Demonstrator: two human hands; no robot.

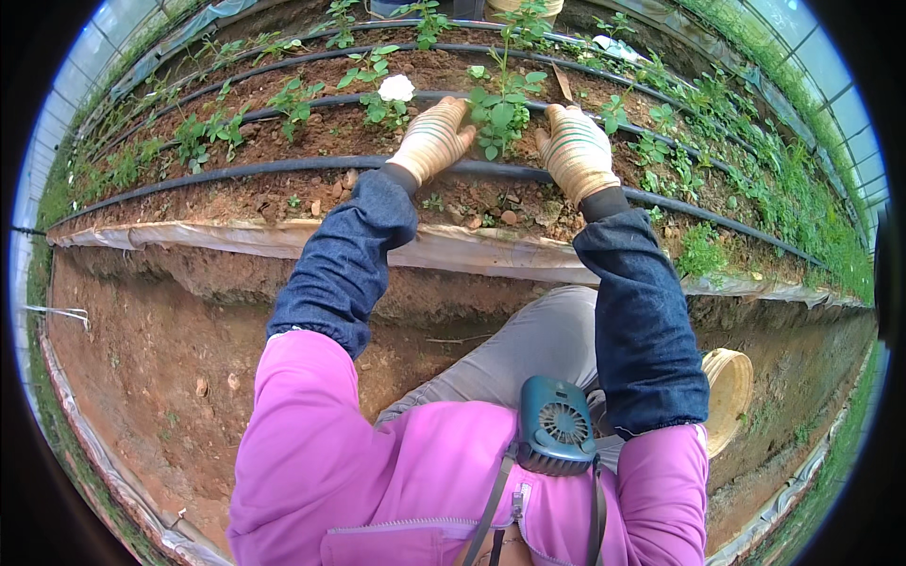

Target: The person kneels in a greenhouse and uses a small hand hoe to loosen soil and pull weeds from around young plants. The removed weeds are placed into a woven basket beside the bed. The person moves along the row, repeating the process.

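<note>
A leafy rose plant (500,113) stands in the soil between my two hands. My left hand (435,138), in a cream knit glove with coloured stripes, is on its left with the thumb apart from the curled fingers. On the other side, my right hand (580,150) wears a matching glove, its fingers bent down at the bed. Both sets of fingertips are close to a black irrigation pipe (425,95); whether they grip it or anything else is hidden. A white rose bloom (396,88) is just beyond my left hand.
A nearer black pipe (276,167) crosses the bed under my wrists. Pale plastic sheeting (467,249) edges the bed. Weeds (786,177) grow thickly at right. A flat brown strip (563,83) stands beyond my right hand. A yellowish bucket (729,400) lies by my right elbow.
</note>
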